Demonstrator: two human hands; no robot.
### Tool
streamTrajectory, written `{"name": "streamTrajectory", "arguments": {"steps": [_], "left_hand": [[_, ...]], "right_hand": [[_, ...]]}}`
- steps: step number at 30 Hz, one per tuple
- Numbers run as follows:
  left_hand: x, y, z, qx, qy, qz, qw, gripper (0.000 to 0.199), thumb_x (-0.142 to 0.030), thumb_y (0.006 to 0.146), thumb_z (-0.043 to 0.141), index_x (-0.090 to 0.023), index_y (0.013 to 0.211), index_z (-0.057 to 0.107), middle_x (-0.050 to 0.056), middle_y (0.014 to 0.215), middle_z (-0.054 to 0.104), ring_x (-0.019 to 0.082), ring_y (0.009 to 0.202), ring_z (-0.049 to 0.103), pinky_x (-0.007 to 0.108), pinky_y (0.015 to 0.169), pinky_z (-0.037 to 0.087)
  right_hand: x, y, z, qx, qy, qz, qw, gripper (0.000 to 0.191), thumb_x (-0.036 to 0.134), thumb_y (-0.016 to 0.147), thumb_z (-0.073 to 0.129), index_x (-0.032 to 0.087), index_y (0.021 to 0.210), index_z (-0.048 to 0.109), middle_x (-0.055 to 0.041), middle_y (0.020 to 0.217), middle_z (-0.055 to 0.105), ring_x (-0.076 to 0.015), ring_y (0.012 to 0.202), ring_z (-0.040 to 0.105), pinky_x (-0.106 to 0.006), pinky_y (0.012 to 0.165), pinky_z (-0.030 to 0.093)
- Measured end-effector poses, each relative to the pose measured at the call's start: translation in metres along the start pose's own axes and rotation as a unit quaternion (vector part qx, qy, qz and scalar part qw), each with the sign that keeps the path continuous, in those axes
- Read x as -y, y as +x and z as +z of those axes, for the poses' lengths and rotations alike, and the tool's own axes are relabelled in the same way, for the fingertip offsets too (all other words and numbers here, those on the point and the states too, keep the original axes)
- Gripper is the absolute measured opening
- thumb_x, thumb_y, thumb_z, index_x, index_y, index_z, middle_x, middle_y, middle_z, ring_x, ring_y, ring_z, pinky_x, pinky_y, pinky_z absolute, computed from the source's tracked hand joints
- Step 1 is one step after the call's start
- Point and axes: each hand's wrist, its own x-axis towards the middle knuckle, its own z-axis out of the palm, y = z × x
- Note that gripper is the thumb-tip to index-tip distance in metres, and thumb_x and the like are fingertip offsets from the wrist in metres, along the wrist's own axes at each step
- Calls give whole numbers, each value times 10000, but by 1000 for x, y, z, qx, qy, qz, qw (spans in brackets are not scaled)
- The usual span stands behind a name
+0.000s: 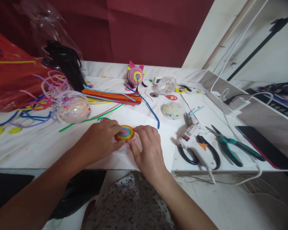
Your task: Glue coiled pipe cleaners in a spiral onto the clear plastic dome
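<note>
A coil of pipe cleaner in rainbow rings (pixel 124 132) sits on top of a clear plastic ball (pixel 123 148) near the front edge of the table. My left hand (pixel 101 139) grips the coil's left side, fingers bent over its rim and thumb low in front. From the right, my right hand (pixel 150 150) presses the other side, its thumb at the lower front and fingers curled behind. Much of the ball is hidden by my hands. Beneath them lies a white sheet of paper (pixel 166 134). A pink coil (pixel 104 120) shows partly behind my left hand.
Orange pipe cleaners (pixel 110 95) lie bundled behind my hands, with a blue one (pixel 150 110) beside them. A finished pink ball with ears (pixel 135 75) stands at the back. Clear balls (pixel 73 110) rest around. A glue gun (pixel 196 143), pliers (pixel 232 143) and phone (pixel 264 145) lie right.
</note>
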Motion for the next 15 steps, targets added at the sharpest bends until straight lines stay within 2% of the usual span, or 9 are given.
{"name": "streamTrajectory", "arguments": {"steps": [8, 12, 15], "left_hand": [[4, 0, 4, -15, -1, 14, 1000, 142, -250, 903, 662, -205, 984, 770, 38, 942, 755, 240, 887, 722, 329, 766, 499], [3, 0, 4, 5, -3, 12, 1000, 130, -274, 927, 670, -190, 970, 759, 51, 964, 766, 269, 961, 734, 361, 813, 520], [2, 1, 3, 16, -5, 7, 1000, 121, -270, 928, 672, -187, 957, 755, 52, 970, 767, 276, 971, 736, 374, 825, 529]], "right_hand": [[5, -11, 15, -57, -11, 21, 998, 214, 265, 1054, 575, 184, 1251, 596, -165, 1238, 666, -343, 1213, 586, -539, 1001, 491], [8, -12, 18, -77, 18, 61, 995, 293, 287, 1015, 604, 208, 1291, 548, -169, 1308, 616, -340, 1261, 563, -551, 1042, 479], [12, -11, 21, -89, 33, 95, 991, 357, 243, 963, 610, 219, 1307, 519, -161, 1324, 600, -336, 1286, 556, -557, 1070, 469]]}}
